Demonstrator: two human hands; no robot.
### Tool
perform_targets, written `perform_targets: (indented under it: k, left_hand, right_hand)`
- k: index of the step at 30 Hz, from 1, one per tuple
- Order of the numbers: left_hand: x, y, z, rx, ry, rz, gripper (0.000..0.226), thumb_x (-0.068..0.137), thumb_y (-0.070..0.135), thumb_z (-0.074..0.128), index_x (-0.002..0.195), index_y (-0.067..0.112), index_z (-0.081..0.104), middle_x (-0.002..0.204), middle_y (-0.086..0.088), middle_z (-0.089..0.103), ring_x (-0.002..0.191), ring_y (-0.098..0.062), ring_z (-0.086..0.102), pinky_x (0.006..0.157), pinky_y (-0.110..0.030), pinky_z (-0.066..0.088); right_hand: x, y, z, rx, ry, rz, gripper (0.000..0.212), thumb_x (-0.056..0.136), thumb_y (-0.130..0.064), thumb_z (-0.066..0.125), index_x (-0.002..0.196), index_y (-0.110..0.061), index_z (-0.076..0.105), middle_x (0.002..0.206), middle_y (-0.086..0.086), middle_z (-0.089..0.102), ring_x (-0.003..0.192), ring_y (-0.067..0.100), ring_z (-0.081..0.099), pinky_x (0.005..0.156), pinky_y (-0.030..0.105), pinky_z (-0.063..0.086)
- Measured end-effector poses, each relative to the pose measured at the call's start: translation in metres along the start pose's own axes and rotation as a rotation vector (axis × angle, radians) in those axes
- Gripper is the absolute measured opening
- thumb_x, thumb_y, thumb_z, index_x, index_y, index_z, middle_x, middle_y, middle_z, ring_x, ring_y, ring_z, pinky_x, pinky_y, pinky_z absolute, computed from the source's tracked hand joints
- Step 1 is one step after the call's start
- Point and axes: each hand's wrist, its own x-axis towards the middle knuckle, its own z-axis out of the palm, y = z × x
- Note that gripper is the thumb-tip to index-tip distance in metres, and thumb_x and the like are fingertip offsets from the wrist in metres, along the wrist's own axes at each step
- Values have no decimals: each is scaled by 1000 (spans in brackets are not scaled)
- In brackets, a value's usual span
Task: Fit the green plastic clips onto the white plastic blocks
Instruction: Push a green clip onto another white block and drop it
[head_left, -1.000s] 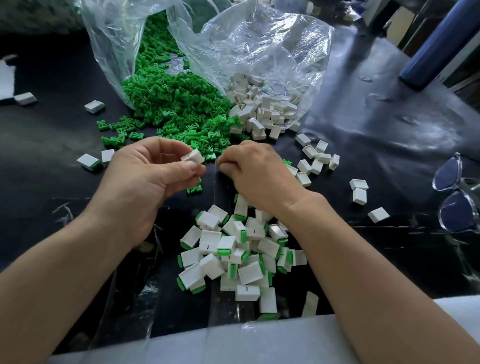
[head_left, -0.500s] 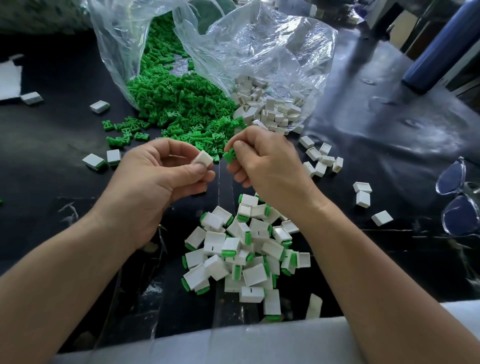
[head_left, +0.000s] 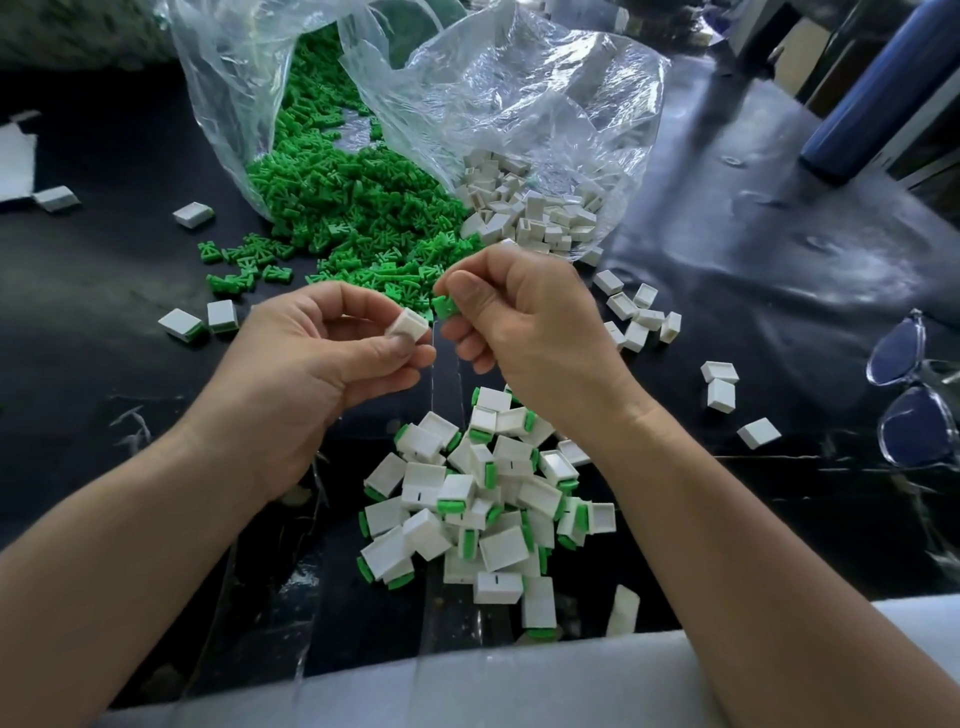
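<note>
green clip | pinched by right hand | just beside white block pinched by left hand

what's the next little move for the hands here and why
Probably move the right hand slightly left so the green clip it pinches meets the white block pinched in the left hand, then push it in. The two parts are close but apart, and the block's open end seems to face the clip.
</note>
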Motion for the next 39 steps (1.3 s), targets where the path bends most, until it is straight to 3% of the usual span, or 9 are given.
perform_targets:
  k: [6, 12, 15, 22, 28, 31, 34, 39]
  left_hand:
    - [-1, 1, 0, 20, -1, 1, 22, 58, 8, 63, 79, 6, 59, 68, -4, 71, 62, -13, 69, 53, -19, 54]
    - [-2, 1, 0, 35, -9, -6, 22, 57, 9, 65, 79, 6, 61, 68, -6, 71, 61, -13, 69, 54, -20, 54]
    - [-2, 2, 0, 54, -12, 4, 23, 56, 10, 66, 78, 6, 61, 65, -4, 70, 60, -12, 69, 53, -19, 54]
    - [-3, 2, 0, 59, -16, 15, 22, 58, 11, 66, 78, 6, 62, 66, -5, 71, 59, -12, 68, 52, -18, 53]
    - [-2, 3, 0, 55, 9, 28, 20, 59, 12, 65, 78, 8, 62, 66, -5, 71, 60, -12, 68, 55, -19, 55]
    - [-2, 2, 0, 61, 10, 35, 22, 57, 12, 66, 78, 7, 61, 65, -4, 71, 60, -12, 68, 53, -19, 54]
    - [-2, 1, 0, 70, 23, 59, 21, 58, 11, 66, 78, 7, 62, 63, -3, 70, 58, -11, 67, 53, -18, 53]
    - [0, 2, -2, 26, 9, 27, 21, 58, 12, 67, 78, 6, 65, 65, -5, 70, 60, -12, 68, 56, -19, 54]
  right_hand:
    - [0, 2, 1, -8, -27, 0, 16, 94, -10, 48, 84, -16, 58, 62, -7, 58, 54, 6, 55, 53, 18, 46]
    - [0, 2, 2, -37, -32, -28, 23, 92, -14, 55, 72, -25, 54, 59, -9, 58, 48, -3, 52, 49, 9, 41]
    - [0, 2, 3, -66, -33, -35, 24, 91, -15, 56, 70, -26, 53, 58, -10, 58, 49, -2, 53, 50, 11, 42]
    - [-2, 0, 2, -53, -45, -36, 17, 91, -13, 55, 75, -18, 59, 61, -7, 59, 50, -3, 54, 50, 11, 42]
    - [-2, -2, 1, 62, -135, 35, 14, 94, -7, 49, 89, -13, 61, 68, 0, 61, 59, 7, 56, 56, 19, 49]
    - [-3, -1, 2, -24, -120, 51, 14, 92, -9, 54, 80, -16, 59, 68, 1, 62, 59, 8, 56, 55, 19, 49]
    - [-4, 0, 2, -244, -82, -28, 16, 90, -17, 57, 74, -18, 56, 68, 0, 61, 64, 13, 55, 66, 31, 50]
    - [-5, -3, 1, -246, -89, -40, 21, 91, -21, 55, 70, -22, 53, 68, 0, 61, 67, 16, 56, 71, 38, 49]
